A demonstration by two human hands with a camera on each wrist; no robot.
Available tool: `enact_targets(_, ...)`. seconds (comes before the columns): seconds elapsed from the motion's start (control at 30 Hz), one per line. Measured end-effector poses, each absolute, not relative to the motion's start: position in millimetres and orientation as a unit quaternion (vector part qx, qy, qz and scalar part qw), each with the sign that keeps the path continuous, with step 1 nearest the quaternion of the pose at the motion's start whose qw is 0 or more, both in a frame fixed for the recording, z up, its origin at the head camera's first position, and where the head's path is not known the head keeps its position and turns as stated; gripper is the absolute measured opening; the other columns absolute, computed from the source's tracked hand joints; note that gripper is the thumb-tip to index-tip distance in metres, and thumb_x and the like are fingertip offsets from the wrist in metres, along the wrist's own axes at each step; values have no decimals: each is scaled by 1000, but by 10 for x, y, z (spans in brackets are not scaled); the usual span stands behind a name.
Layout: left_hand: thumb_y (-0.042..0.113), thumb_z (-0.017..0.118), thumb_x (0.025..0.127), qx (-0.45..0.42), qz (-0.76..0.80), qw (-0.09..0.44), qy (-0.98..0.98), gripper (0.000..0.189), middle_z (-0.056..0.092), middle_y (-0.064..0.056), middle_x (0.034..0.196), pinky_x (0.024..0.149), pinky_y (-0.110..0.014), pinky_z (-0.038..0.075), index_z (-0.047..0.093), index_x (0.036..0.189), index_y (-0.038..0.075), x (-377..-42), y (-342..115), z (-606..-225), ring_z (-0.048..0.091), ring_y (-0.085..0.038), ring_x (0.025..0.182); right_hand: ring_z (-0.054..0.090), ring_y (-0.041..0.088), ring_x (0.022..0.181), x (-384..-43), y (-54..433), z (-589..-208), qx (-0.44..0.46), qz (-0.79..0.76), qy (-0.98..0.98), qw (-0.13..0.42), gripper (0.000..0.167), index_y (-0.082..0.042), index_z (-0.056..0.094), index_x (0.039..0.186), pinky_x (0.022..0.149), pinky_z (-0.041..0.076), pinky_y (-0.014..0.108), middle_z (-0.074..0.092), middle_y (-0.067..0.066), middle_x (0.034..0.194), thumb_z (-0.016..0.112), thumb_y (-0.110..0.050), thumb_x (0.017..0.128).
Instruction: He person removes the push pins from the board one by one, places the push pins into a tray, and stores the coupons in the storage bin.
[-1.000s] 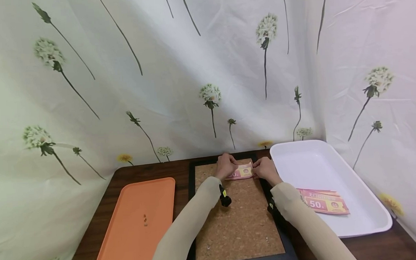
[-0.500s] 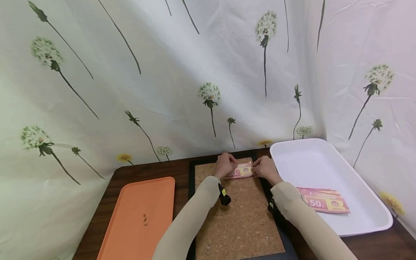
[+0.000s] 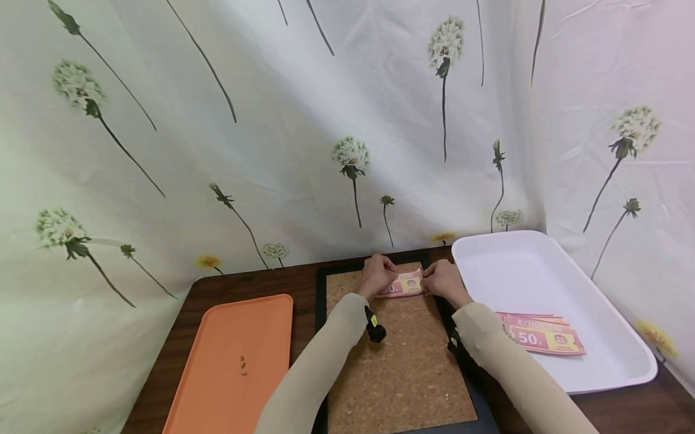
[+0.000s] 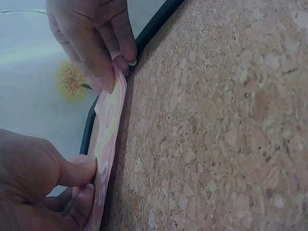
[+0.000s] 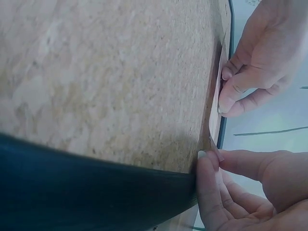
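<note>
A pink and yellow paper coupon [image 3: 407, 284] marked with a 50 is at the far end of a black-framed cork board [image 3: 399, 368]. My left hand [image 3: 376, 275] pinches its left part between thumb and fingers. The right end of that coupon is pinched by my right hand [image 3: 444, 282]. In the left wrist view the coupon [image 4: 107, 130] looks like more than one layer, its edge lifted a little off the cork. Seen from the right wrist, the right thumb and index fingertips [image 5: 202, 155] meet at the coupon's corner.
At right a white tray [image 3: 546, 248] holds several matching coupons [image 3: 550, 337]. An orange tray [image 3: 233, 412] with a few small brown bits [image 3: 243, 366] lies at left. Small clear pieces [image 3: 349, 410] sit near the board's front. A flower-printed curtain [image 3: 299, 148] hangs behind the table.
</note>
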State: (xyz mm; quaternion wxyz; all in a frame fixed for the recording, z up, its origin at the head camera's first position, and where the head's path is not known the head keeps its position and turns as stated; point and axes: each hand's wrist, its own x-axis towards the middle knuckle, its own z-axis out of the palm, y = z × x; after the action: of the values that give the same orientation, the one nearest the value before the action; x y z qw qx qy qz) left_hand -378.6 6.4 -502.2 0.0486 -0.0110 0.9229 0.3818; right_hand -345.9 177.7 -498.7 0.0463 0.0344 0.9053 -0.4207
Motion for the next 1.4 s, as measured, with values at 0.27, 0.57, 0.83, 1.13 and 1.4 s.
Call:
enact_targets(0.27, 8, 75, 93, -9, 412, 56, 910, 5, 71, -5, 100, 72, -27, 51, 78, 96, 10, -3799, 25, -5048, 60, -16, 85, 69, 10, 61, -3454, 1775, -4981, 34, -414, 909, 42, 23, 8, 77, 110, 57, 58, 23, 78, 23, 96, 71, -1, 90)
enact_targets(0.57, 9, 74, 93, -5, 436, 68, 897, 5, 70, -5, 101, 78, -29, 50, 77, 98, 9, -3852, -36, -5102, 58, -15, 86, 67, 9, 60, -3464, 1773, -5011, 41, -396, 917, 40, 24, 7, 77, 110, 57, 56, 22, 79, 20, 92, 70, -2, 89)
enact_targets(0.83, 9, 69, 95, 7, 451, 73, 889, 8, 68, -5, 100, 76, -26, 48, 74, 102, 8, -3801, -72, -5084, 56, -13, 85, 68, 10, 60, -3455, 1773, -5008, 39, -393, 918, 35, 24, 7, 77, 111, 56, 54, 22, 79, 18, 89, 70, -4, 90)
enact_targets(1.13, 8, 68, 98, 43, 471, 58, 879, 10, 71, -11, 103, 73, -25, 47, 75, 104, 5, -3727, -153, -5063, 56, -15, 83, 70, 14, 64, -3427, 1746, -5029, 34, -423, 905, 39, 23, 9, 75, 112, 57, 57, 24, 77, 23, 98, 68, -3, 93)
enact_targets(1.4, 9, 65, 100, 23, 483, 57, 874, 9, 71, -8, 105, 80, -30, 51, 74, 102, 10, -3750, -240, -5076, 58, -17, 89, 71, 12, 63, -3423, 1769, -5009, 20, -455, 890, 26, 22, 9, 71, 113, 58, 58, 24, 76, 24, 97, 65, -4, 96)
